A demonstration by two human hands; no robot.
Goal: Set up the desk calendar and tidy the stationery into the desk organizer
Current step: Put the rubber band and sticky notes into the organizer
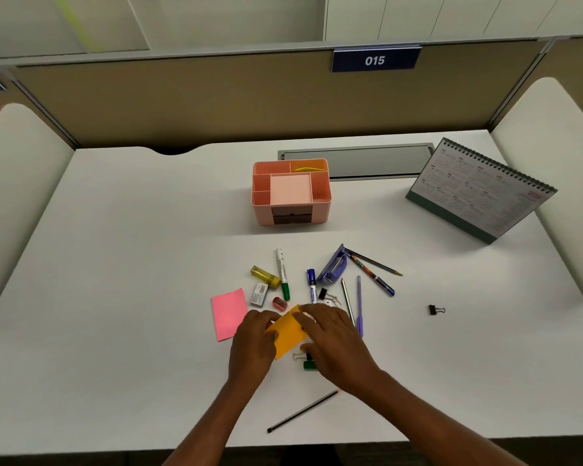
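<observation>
Both hands hold an orange sticky-note pad [288, 332] just above the white desk [132, 264]. My left hand [253, 344] grips its left edge; my right hand [330, 338] pinches its right side. A pink sticky-note pad [229, 312] lies to the left. The pink desk organizer [292, 191] stands further back with a yellow item in a rear slot. The desk calendar [478, 190] stands upright at the right. Loose markers [283, 274], pens [372, 274], a purple stapler [334, 267] and a yellow highlighter [266, 275] lie between hands and organizer.
A black pencil [302, 412] lies near the front edge, a black binder clip [435, 310] sits alone at the right, and a green clip [309, 364] lies under my right hand. An eraser [259, 294] and red sharpener [279, 303] are nearby. A grey cable tray [357, 159] runs behind the organizer.
</observation>
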